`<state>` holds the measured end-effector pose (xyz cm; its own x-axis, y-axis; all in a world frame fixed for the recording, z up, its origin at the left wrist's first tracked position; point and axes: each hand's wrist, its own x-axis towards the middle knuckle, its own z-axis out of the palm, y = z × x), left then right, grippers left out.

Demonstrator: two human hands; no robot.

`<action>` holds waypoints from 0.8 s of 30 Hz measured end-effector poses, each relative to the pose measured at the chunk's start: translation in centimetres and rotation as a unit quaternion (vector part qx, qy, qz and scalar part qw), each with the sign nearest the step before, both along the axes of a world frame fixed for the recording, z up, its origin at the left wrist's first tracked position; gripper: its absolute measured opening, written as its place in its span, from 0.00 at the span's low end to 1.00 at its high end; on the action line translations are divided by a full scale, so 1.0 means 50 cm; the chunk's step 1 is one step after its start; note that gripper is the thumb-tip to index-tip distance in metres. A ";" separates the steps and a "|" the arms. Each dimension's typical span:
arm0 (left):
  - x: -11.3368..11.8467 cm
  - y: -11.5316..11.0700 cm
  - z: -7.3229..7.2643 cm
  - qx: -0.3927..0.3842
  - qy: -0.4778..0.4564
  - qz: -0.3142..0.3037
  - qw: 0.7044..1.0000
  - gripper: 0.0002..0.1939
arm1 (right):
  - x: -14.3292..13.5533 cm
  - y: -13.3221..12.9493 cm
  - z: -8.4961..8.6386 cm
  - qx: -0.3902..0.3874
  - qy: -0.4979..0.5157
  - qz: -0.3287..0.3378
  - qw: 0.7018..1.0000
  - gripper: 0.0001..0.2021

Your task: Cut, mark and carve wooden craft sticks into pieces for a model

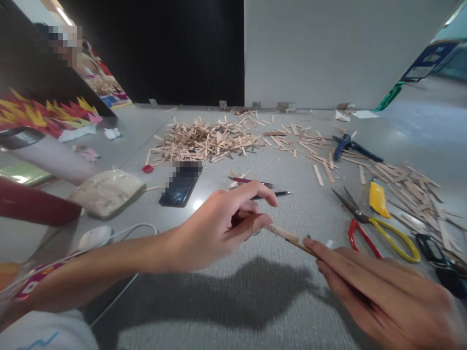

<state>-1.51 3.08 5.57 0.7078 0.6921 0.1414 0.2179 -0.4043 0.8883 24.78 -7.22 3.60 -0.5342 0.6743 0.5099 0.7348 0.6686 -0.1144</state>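
A thin wooden stick piece (282,233) is held above the grey table between both hands. My left hand (222,226) has its fingers curled round the stick's left end, with the index finger bent above the thumb. My right hand (386,291) pinches the other end between thumb and fingertips. The stick slants down to the right and seems made of overlapping pieces. Just behind my left hand lie a dark red pen (251,182) and a black pen (279,194). To the right are scissors (365,218) with one red and one yellow handle.
A heap of wooden sticks (204,141) lies at the back, more sticks (412,189) at the right. Blue pliers (343,146), a yellow cutter (378,198), a phone (182,184), a plastic packet (107,192) and a bottle (54,153) surround the hands. Upright panels (310,53) stand behind.
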 end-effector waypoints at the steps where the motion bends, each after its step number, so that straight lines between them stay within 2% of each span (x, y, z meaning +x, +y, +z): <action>1: -0.001 0.000 0.000 0.009 0.000 -0.001 1.000 0.05 | 0.001 -0.001 -0.003 0.003 0.000 -0.003 1.000 0.15; 7: -0.001 0.003 -0.004 0.022 0.005 -0.018 1.000 0.05 | 0.010 -0.008 -0.015 -0.002 -0.018 -0.022 1.000 0.16; 24: 0.001 0.006 -0.008 0.013 0.018 -0.014 1.000 0.06 | -0.011 0.006 0.002 0.013 -0.016 -0.012 1.000 0.14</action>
